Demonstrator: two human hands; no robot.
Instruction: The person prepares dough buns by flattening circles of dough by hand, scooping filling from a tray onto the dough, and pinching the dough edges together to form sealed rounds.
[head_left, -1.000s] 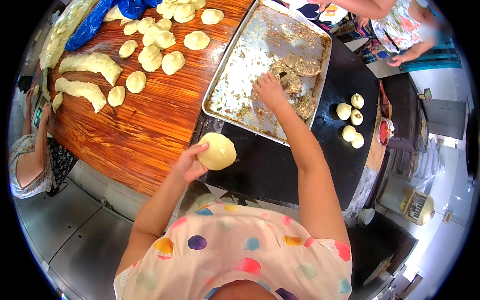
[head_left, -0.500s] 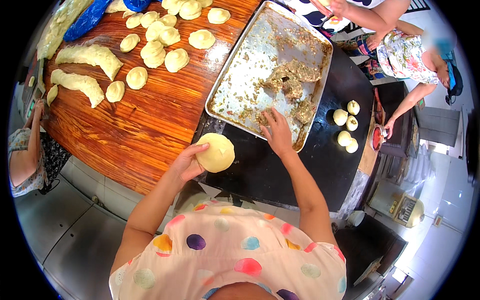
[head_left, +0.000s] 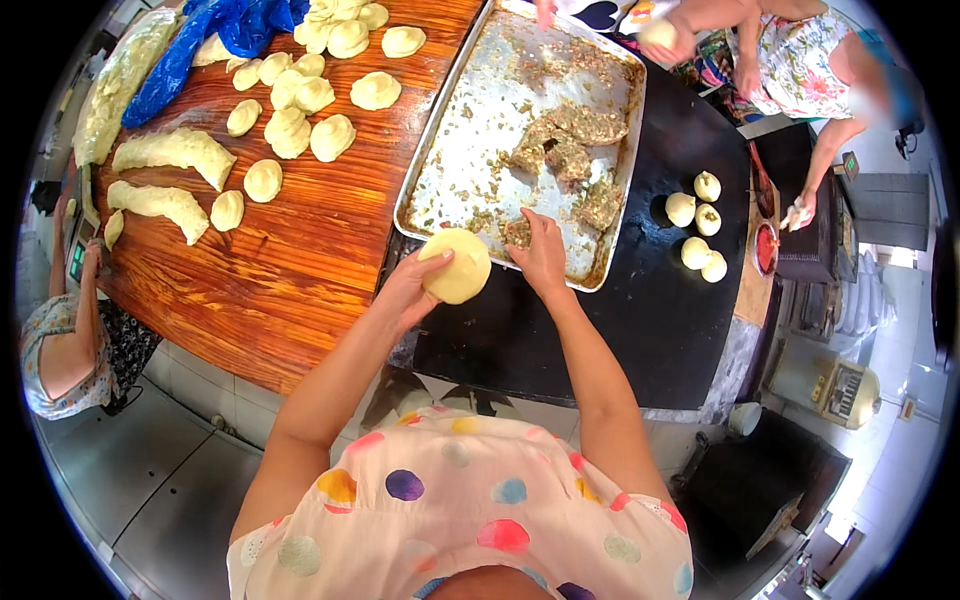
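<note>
A flat round of pale yellow dough (head_left: 457, 267) rests in my left hand (head_left: 406, 291), thumb on top and fingers beneath. My right hand (head_left: 542, 252) is just to the right, over the near edge of a large metal tray (head_left: 402, 205). Its thumb and fingers close around a small lump of seedy brown filling (head_left: 518, 234). Farther back in the tray lies a bigger mound of the same filling (head_left: 572, 138), with loose bits scattered across the metal.
Dough rounds (head_left: 333, 137), thick dough strips (head_left: 160, 203) and blue plastic (head_left: 200, 60) lie on the wooden table (head_left: 320, 290). Several dough balls (head_left: 695, 252) sit on the black worktop (head_left: 490, 350), near a red-filled bowl (head_left: 765, 247). Co-workers stand at the far right and left; one hand (head_left: 668, 40) holds a dough ball.
My right hand has closed on a lump of filling and shifted slightly left. My left hand has brought the dough round rightward, nearer to it. A co-worker's hand has moved from the red-filled bowl.
</note>
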